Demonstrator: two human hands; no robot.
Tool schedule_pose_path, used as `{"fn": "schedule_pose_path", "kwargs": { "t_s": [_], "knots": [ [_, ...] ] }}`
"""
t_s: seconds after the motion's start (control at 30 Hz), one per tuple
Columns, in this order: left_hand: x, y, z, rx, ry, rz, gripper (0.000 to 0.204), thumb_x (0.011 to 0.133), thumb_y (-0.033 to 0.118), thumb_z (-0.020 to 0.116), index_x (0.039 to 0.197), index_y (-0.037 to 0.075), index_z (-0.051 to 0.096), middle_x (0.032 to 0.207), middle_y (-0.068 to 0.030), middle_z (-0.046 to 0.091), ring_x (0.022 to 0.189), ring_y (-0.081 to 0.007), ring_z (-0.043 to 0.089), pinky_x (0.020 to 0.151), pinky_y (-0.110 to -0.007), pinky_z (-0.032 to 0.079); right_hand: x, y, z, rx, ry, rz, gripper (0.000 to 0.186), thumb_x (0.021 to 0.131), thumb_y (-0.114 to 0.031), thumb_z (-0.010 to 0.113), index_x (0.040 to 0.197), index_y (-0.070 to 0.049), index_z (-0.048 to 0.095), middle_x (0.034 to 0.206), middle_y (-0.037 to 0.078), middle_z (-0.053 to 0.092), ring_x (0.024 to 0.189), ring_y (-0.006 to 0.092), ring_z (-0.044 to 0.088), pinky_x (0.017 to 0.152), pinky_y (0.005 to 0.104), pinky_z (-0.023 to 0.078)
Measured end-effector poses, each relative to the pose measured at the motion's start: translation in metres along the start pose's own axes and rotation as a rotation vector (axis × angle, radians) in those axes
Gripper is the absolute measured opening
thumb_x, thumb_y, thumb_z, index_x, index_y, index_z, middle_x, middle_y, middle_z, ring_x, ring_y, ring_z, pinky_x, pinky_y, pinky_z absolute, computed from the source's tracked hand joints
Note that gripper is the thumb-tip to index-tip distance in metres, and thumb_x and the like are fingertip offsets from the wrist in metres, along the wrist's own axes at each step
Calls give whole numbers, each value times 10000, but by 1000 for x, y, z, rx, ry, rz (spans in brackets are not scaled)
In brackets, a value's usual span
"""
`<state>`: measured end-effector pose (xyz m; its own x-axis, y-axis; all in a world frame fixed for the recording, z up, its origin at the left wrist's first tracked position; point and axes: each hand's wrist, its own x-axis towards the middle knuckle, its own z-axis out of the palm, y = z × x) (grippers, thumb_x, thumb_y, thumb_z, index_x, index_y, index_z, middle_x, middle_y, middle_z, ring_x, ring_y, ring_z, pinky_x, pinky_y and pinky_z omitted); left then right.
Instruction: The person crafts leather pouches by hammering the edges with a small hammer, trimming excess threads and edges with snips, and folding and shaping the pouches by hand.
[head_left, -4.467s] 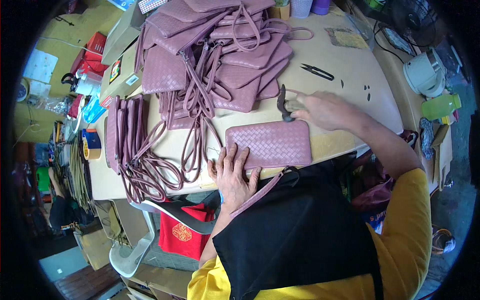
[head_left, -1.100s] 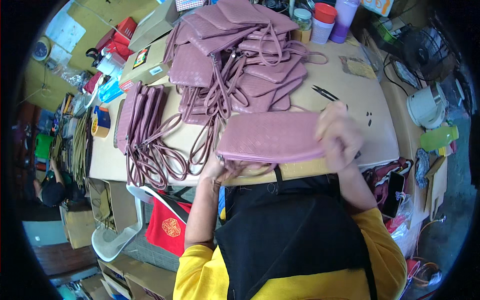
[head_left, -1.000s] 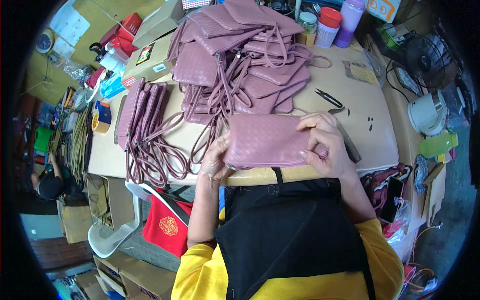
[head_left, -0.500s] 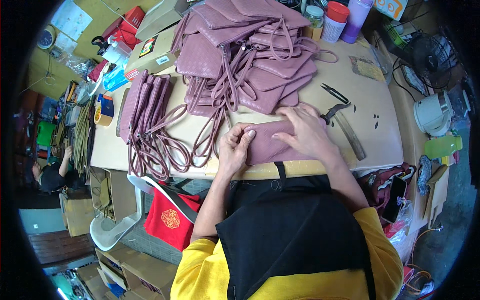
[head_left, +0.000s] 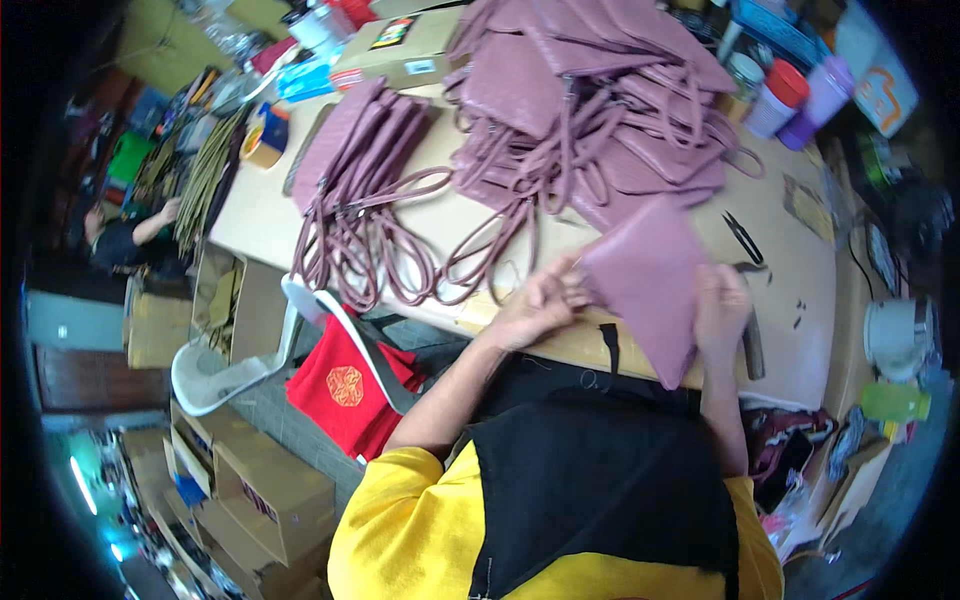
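A mauve pouch is raised over the table's front edge, tilted, with one corner pointing down toward me. My right hand is closed on its right side. At its left corner, the fingers of my left hand are curled and pinch the edge, slightly blurred. Beyond it lies a large heap of similar woven-pattern pouches with wrist straps. A neat row of more pouches stands to the left, its looped straps trailing toward the front edge.
Thread snips and a curved knife lie right of my right hand. Behind are a red-lidded container, a purple bottle and a cardboard box. A white chair and red bag are at left. Another person sits far left.
The pouch has been lifted off the table and turned. My right hand has shifted from lying over it to gripping its right side. The view has swung, moving the scene.
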<state>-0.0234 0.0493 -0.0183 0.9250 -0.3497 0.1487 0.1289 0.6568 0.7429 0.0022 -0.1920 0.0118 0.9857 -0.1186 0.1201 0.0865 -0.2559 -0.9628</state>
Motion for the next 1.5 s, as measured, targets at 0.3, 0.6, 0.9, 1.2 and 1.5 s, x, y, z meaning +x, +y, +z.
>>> {"fn": "schedule_pose_path", "kwargs": {
  "t_s": [0.3,0.6,0.9,1.2,1.5],
  "knots": [
    [-16,86,44,577,443,82,317,956,54,462,1255,21,563,1091,-98,661,877,-128,605,712,-265,495,-16,-12,62,213,-213,-158,254,987,-159,483,1146,20,566,1050,75,620,975,158,566,899,277,427],
    [-43,178,-27,1005,764,541,360,940,117,406,1261,-3,519,1142,-158,640,861,-104,621,630,-180,471,-52,15,-13,0,-1356,270,401,956,-253,546,1309,-64,525,1236,123,598,1139,204,565,997,322,400],
    [-37,59,-44,1161,817,269,1104,705,244,822,1499,31,85,1337,-279,364,1110,-330,536,930,-438,460,-95,111,-53,9,-967,317,288,895,-77,620,1182,-64,642,1109,107,659,1090,230,606,970,340,435],
    [-33,36,-40,1806,650,158,1009,667,332,817,1431,-35,270,1445,-313,258,1314,-475,333,1072,-495,330,-92,34,-51,-274,-804,167,182,778,20,643,957,-12,658,911,74,661,840,191,637,752,299,480],
    [-27,34,-40,1811,588,151,926,679,309,794,1420,12,325,1461,-301,245,1282,-476,362,1027,-531,338,-96,20,-61,-130,-828,-85,181,717,-90,624,847,35,640,830,128,608,785,259,619,688,319,462]
  ]
}}
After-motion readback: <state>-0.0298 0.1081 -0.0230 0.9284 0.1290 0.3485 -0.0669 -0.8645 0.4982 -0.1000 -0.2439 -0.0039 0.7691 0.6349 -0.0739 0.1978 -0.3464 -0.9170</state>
